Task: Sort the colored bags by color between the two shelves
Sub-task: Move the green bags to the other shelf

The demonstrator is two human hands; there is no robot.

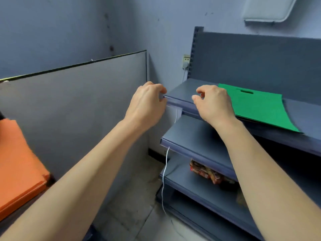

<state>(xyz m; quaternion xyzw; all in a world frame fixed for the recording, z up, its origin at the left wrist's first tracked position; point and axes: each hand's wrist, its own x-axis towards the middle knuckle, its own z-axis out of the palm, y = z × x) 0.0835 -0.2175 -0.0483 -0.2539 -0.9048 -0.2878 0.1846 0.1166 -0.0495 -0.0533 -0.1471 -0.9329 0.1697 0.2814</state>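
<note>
Though flat, green bag point(257, 105) (handle point(246, 92) rearward)

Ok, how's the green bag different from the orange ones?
The green bag lies thin on the top shelf at right; the orange bags form a thicker stack low at left. The green bag shows a handle cutout; the orange bags show none from here. Both lie flat.

We face a bluish wall point(60, 23) with a socket point(186, 58). A grey partition point(78, 101) stands left; the floor point(135, 197) looks grimy.
</note>
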